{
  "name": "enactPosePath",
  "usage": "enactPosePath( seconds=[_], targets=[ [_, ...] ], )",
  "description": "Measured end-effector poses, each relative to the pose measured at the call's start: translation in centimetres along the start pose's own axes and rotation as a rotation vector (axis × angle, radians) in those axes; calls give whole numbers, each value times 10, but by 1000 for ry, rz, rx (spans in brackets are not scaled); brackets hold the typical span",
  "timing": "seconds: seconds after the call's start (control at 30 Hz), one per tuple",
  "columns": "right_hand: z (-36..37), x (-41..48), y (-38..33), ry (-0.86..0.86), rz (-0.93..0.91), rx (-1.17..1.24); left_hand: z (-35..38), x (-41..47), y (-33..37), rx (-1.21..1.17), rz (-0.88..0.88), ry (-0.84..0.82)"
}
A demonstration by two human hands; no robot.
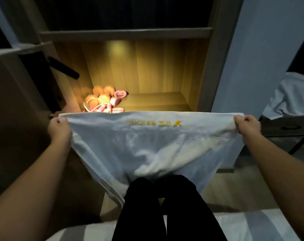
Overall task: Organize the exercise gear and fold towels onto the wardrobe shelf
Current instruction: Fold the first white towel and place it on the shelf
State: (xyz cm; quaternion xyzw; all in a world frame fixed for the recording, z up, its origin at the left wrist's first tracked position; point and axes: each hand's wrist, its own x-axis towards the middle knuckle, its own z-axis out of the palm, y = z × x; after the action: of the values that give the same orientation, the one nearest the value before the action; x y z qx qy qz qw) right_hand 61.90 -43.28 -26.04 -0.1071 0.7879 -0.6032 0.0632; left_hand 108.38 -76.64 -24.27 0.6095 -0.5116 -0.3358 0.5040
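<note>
Two hands out in front, one towel between them. Nearest: striped bed [252, 226] edge under me, my legs [165, 206] in black, so I am probably sitting.

Towel [147, 145] is white terry, soft and limp. The lower part sags onto my knees in loose folds, and a doubled edge hangs down on the left side. Top hem is pulled taut and level. Left hand [58, 126] pinches the top-left corner, fingers curled over the hem. Right hand [246, 125] grips the top-right corner the same way, cloth bunched in the fist. Yellow logo [154, 123] sits near the top hem and reads upside down from here.

Handling guess: light, no stiffness, won't hold a shape unless tensioned. Not slippery, since the pile gives good purchase, and nothing fragile. Best hold is the corners as now, then corner to corner for the fold. Grabbing mid-cloth would just bunch it.

Just past the top hem is the lit shelf [156, 101] in the wardrobe [215, 66], smooth wood-grain laminate under warm light. Gear [104, 101] is piled at its left front: orange rounded pieces, likely dumbbells, glossy, plus a thin, flexible pink rope and pink strap, tangled. The right part of the shelf shows bare board, the likely spot for the folded towel. Black handle [64, 67] on the door at left. Grey cloth [294, 94] is heaped far right, well apart.
</note>
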Motion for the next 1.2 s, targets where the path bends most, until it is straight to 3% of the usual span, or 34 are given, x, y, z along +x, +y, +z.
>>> enactPosePath(
  seconds=[0.2,0.47,0.7,0.87,0.97,1.03,1.2],
  targets=[
    [-6,33,-46,180,-123,5,1,23,39,-33,59,54],
    [-6,50,-83,232,-264,-73,9,40,71,-55,187,96],
    [-2,54,-85,134,-285,-131,6,45,76,-10,165,94],
    [15,43,-88,198,-247,-94,11,33,74,-39,124,66],
    [32,26,-101,72,-327,-6,21,21,82,22,155,-22],
    [46,4,-114,-28,-405,40,30,5,93,65,270,-117],
    [90,-70,-149,-342,-692,39,65,-71,130,68,568,-571]
  ],
)
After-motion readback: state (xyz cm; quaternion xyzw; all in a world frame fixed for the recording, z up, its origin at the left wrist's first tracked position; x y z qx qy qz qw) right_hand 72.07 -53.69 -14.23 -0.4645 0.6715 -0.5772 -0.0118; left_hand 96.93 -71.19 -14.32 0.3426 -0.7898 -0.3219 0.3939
